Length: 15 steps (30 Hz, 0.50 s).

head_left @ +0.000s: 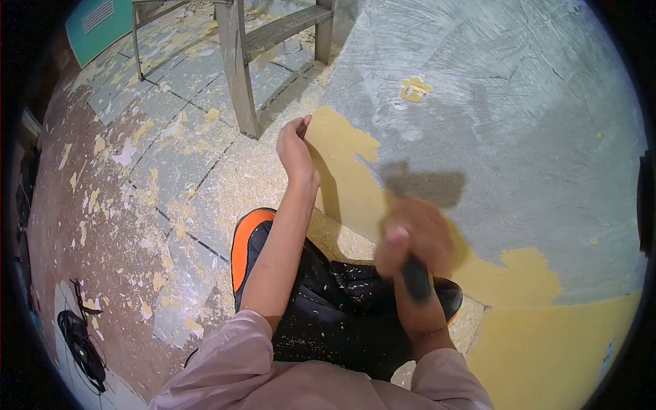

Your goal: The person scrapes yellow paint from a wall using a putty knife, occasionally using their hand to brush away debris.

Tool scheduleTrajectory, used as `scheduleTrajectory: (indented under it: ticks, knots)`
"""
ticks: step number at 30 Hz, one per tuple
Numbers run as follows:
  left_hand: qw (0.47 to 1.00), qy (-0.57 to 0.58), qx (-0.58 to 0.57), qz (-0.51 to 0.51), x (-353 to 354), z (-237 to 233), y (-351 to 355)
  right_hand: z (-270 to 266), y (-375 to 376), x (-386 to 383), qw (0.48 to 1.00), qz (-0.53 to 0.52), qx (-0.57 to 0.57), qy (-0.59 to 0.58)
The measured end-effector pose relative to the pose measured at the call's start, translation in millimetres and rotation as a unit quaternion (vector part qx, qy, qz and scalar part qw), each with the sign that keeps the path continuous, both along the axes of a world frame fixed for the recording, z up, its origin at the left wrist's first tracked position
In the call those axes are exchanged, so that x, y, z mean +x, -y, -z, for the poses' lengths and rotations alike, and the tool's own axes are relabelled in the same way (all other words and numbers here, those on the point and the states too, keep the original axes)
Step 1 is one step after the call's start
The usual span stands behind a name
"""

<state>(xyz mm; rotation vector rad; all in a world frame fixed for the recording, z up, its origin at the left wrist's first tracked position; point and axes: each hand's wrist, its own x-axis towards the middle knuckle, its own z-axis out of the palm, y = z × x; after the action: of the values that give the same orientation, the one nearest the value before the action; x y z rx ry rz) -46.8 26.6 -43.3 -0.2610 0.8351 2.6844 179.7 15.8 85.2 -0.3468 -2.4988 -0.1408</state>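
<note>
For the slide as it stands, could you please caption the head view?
Right hand blurred on a dark-handled scraper against a partly stripped yellow wall.

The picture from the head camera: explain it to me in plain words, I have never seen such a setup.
There is no machine here, only a person with two bare hands. The one picture comes from a camera worn on the head, looking forward and down past the person's own arms and legs. The left hand is empty, raised near the edge of the wall. The right hand is blurred and grips a tool with a dark handle, probably a scraper. The wall is partly bare grey, with yellow paint on the rest. Pale flakes litter the floor, where a wooden frame stands.
</note>
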Motion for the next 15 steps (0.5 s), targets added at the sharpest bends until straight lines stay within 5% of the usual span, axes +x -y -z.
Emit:
scheduleTrajectory:
  ticks: [2, 3, 4, 6, 8, 11, 12, 14, 15]
  knots:
    - [0.999, -0.043, -0.028, -0.005, -1, 2, -2, -1, 12, -25, 0.923, -0.019, -0.360, -0.134]
    - [0.998, -0.052, -0.023, -0.007, -6, 0, -4, 10, -8, -18, 0.977, -0.121, -0.140, -0.103]
    - [1.000, -0.025, -0.015, -0.007, -4, -2, -2, 8, -16, -17, 0.977, -0.126, -0.136, -0.105]
    - [1.000, 0.007, -0.015, -0.004, -2, 0, 2, 7, -20, -14, 0.914, -0.355, -0.143, -0.138]
    - [1.000, -0.003, -0.015, -0.004, -3, 1, 0, -3, -10, -42, 0.921, -0.298, -0.118, -0.222]
    - [0.999, -0.009, -0.032, -0.012, 5, -12, 0, 3, -14, -21, 0.854, -0.418, -0.197, -0.238]
    - [0.999, -0.009, -0.029, -0.014, 1, -11, -1, 17, -24, -23, 0.854, -0.419, -0.195, -0.237]
    - [1.000, 0.001, -0.008, -0.007, 0, -5, 1, 31, -30, -24, 0.992, -0.118, -0.040, -0.031]
    - [1.000, 0.001, -0.007, -0.005, 1, -3, 0, 32, -29, -18, 0.992, -0.117, -0.039, -0.031]
